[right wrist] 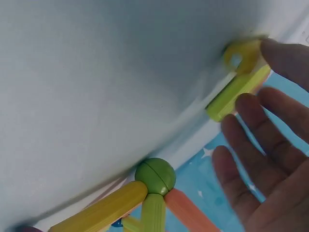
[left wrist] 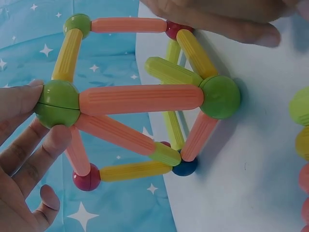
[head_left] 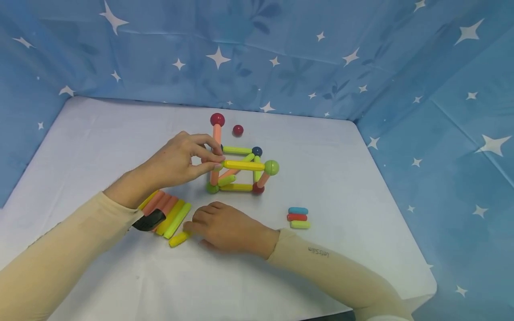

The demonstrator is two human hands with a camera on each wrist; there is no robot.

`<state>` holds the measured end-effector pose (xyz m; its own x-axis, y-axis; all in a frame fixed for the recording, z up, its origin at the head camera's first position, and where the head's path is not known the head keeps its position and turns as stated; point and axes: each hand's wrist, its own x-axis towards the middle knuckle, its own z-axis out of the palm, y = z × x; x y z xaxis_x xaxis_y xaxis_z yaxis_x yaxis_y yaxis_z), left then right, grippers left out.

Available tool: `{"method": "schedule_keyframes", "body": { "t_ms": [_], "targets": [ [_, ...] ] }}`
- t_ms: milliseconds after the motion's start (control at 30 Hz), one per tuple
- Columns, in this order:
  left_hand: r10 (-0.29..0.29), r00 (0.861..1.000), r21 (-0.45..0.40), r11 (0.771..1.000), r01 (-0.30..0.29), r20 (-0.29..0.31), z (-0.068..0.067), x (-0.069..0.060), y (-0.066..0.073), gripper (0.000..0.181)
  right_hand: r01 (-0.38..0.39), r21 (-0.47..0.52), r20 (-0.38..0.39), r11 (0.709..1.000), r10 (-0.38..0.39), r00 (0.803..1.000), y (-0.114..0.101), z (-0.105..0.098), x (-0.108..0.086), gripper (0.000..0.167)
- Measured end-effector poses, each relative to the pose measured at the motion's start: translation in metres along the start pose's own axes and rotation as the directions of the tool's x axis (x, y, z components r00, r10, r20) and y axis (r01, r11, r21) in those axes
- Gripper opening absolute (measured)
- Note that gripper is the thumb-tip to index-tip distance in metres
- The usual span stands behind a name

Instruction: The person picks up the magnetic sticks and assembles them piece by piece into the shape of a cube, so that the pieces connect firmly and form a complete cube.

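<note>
A frame of coloured rods and balls stands mid-table. Its upper left green ball (left wrist: 58,104) is pinched by my left hand (head_left: 182,158) between thumb and fingers. From that ball a yellow rod (head_left: 244,166) runs to another green ball (head_left: 271,167), and a salmon rod (left wrist: 140,99) drops to a lower green ball (left wrist: 220,97). In front of the frame, my right hand (head_left: 226,227) holds one end of a loose yellow rod (head_left: 179,240) with thumb and fingers; the right wrist view blurs the grip. Beside it lies a yellow-green rod (right wrist: 236,92).
A row of salmon, yellow and yellow-green rods (head_left: 172,217) lies under my left forearm, partly hidden by a black strap (head_left: 149,220). Short blue (head_left: 298,210), red (head_left: 297,217) and yellow-green rods lie at right. Behind the frame sits a loose red ball (head_left: 238,130). A starry blue curtain (head_left: 241,53) borders the table.
</note>
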<state>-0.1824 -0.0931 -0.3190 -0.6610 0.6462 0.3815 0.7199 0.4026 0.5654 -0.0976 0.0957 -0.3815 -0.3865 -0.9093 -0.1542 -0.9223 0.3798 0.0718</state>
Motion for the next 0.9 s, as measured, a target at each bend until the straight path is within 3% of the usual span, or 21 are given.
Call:
{"method": "schedule_keyframes", "body": {
  "t_ms": [200, 367, 467, 567, 700, 800, 900],
  "targets": [
    [-0.007, 1.0, 0.002, 1.0, 0.007, -0.003, 0.0, -0.001, 0.001, 0.018, -0.035, -0.083, 0.002, 0.996, 0.035, 0.999, 0.0, 0.002, -0.003, 0.019],
    [-0.019, 1.0, 0.001, 1.0, 0.019, 0.001, 0.0, -0.001, 0.001, 0.018, -0.076, 0.006, 0.077, 0.997, 0.076, 0.994, 0.006, 0.002, -0.011, 0.016],
    [-0.021, 1.0, 0.011, 1.0, 0.021, 0.0, 0.0, -0.002, 0.0, 0.018, -0.127, 0.057, 0.083, 0.99, 0.122, 0.989, 0.014, -0.005, -0.023, 0.017],
    [-0.025, 1.0, 0.022, 0.999, 0.025, 0.0, 0.0, -0.001, 0.001, 0.019, -0.194, 0.034, 0.004, 0.98, 0.194, 0.981, 0.025, -0.016, -0.039, 0.015],
    [-0.023, 1.0, 0.029, 0.999, 0.023, 0.002, 0.0, 0.0, 0.002, 0.019, -0.305, -0.092, -0.181, 0.948, 0.285, 0.941, 0.038, -0.031, -0.062, 0.012],
    [-0.017, 1.0, 0.027, 1.0, 0.016, 0.003, 0.0, 0.0, 0.002, 0.019, -0.369, -0.197, -0.284, 0.908, 0.308, 0.908, 0.043, -0.039, -0.077, 0.017],
    [-0.019, 1.0, 0.026, 0.999, 0.019, 0.004, 0.0, -0.001, 0.002, 0.019, -0.398, -0.258, -0.337, 0.881, 0.304, 0.891, 0.044, -0.043, -0.086, 0.026]
  ]
}}
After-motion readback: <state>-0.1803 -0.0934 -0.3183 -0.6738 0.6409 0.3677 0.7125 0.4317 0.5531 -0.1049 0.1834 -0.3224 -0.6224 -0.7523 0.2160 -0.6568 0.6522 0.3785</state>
